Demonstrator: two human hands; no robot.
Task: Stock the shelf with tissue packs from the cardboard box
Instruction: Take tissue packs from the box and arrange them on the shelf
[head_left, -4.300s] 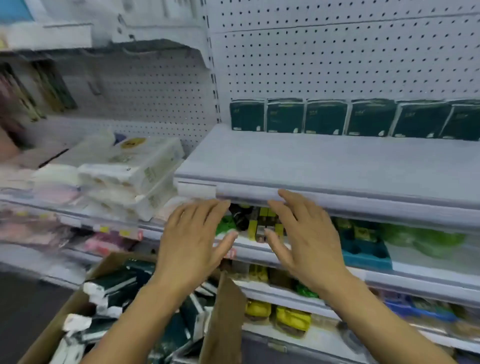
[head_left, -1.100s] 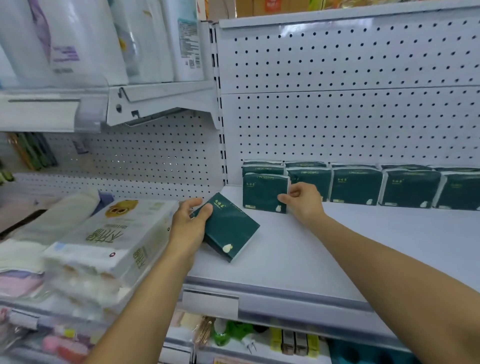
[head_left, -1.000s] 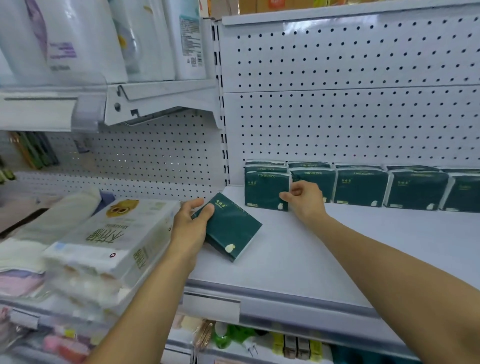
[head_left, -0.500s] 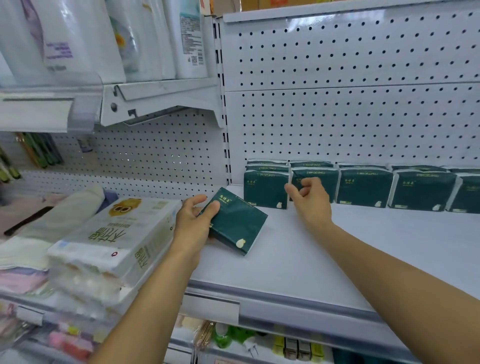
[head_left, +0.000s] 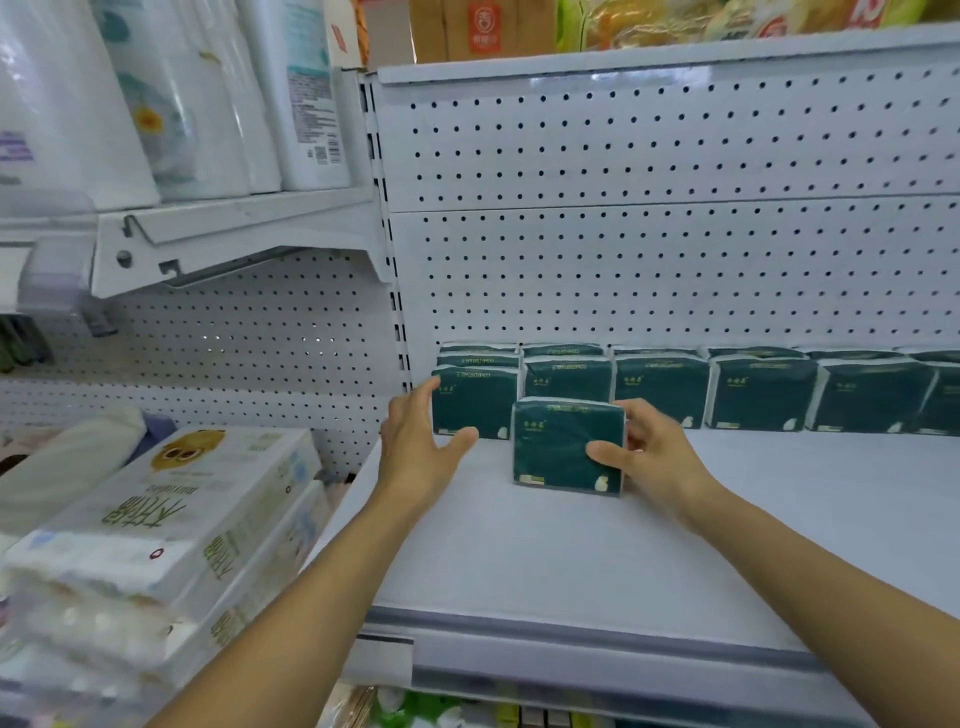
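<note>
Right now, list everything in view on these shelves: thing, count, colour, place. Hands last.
front tissue pack: one, dark green, upright on the shelf ahead of the row
tissue pack row: at least six stacks across, dark green, along the pegboard at the back
shelf: one, white, with a grey front edge
pegboard: white, perforated, behind the shelf
white tissue bundles: stacked, count unclear, white, on the lower-left shelf
paper rolls: several, white wrapped, upper-left shelf
left hand: open, at the leftmost pack of the row
right hand: gripping the front tissue pack's right side
</note>
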